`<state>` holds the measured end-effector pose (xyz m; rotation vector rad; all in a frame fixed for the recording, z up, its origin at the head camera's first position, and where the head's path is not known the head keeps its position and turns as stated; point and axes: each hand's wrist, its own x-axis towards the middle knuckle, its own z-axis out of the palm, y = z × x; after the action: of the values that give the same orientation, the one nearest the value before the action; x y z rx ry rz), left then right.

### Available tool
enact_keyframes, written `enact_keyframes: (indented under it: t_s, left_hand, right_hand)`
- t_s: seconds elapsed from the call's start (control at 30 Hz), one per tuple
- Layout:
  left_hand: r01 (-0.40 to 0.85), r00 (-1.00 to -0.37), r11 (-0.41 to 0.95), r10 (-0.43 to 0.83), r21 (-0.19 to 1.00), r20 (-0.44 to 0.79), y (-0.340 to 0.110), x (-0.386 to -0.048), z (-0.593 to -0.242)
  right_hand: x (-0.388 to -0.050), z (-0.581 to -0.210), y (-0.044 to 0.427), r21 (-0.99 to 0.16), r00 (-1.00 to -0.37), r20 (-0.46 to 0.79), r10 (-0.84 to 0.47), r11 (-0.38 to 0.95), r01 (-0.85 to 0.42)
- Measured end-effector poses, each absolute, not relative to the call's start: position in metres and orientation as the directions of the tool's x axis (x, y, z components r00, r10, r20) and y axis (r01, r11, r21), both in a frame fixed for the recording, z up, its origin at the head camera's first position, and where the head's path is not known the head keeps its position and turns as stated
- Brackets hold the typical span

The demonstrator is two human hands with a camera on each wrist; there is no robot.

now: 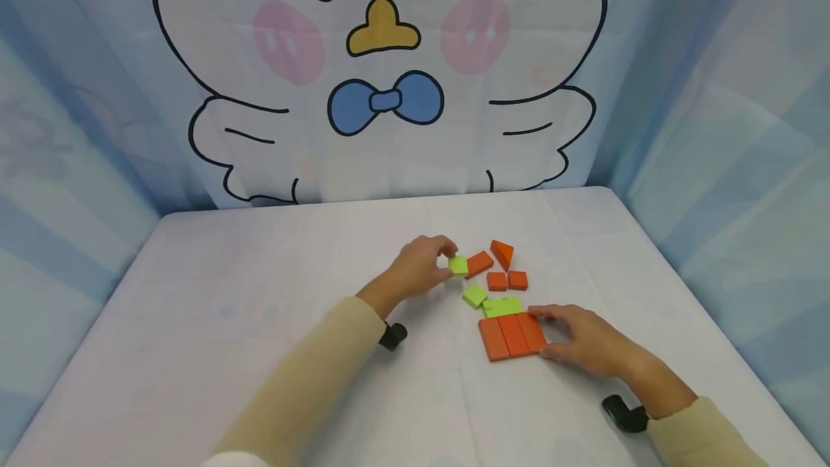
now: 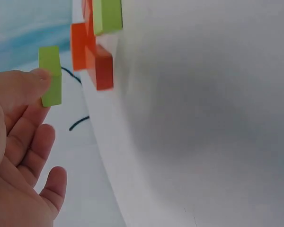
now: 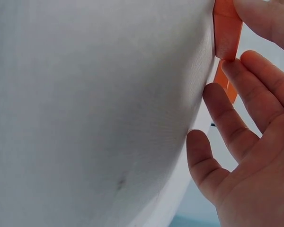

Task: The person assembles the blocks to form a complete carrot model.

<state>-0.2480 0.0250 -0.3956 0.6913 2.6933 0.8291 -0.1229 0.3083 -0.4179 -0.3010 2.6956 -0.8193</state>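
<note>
My left hand [image 1: 418,265] pinches a small green block [image 2: 50,85] between thumb and fingertips, held up beside a tilted orange block [image 1: 480,264]. Three orange rectangular blocks [image 1: 511,337] lie side by side in a row nearer the front. At the right end of that row, my right hand [image 1: 583,337] grips the last orange block [image 3: 227,35], thumb at its near end and fingertips at its far end. Green pieces [image 1: 502,307] border the row's far edge. A separate green square block [image 1: 475,296] lies at an angle just left of them.
Two small orange square blocks [image 1: 497,281] sit behind the green pieces, with an orange triangular block [image 1: 502,254] farther back. All rest on a white-covered table [image 1: 259,294]. Patterned curtains [image 1: 746,128] enclose its back and sides.
</note>
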Motion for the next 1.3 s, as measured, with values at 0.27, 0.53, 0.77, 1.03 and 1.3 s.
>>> enact_keyframes:
  t_s: [0.27,0.53,0.77,1.03,1.3]
  left_hand:
    - [0.447,-0.798,0.678,0.597,0.584,-0.081,0.079,-0.242,-0.398]
    - [0.509,-0.769,0.666,0.636,0.545,-0.059,0.114,-0.246,-0.4]
    - [0.544,-0.768,0.685,0.639,0.484,-0.041,0.134,-0.247,-0.41]
    - [0.571,-0.765,0.697,0.643,0.435,-0.026,0.144,-0.244,-0.414]
    - [0.556,-0.779,0.721,0.625,0.413,-0.043,0.151,-0.242,-0.415]
  right_hand:
    - [-0.123,-0.418,0.31,-0.578,-0.931,-0.226,-0.288,0.809,-0.11]
    - [-0.122,-0.419,0.314,-0.571,-0.932,-0.162,-0.324,0.801,-0.18]
    - [-0.123,-0.42,0.314,-0.579,-0.931,-0.163,-0.326,0.796,-0.177]
    - [-0.123,-0.421,0.313,-0.571,-0.928,-0.139,-0.346,0.794,-0.21]
    - [-0.123,-0.421,0.314,-0.576,-0.929,-0.134,-0.346,0.79,-0.211]
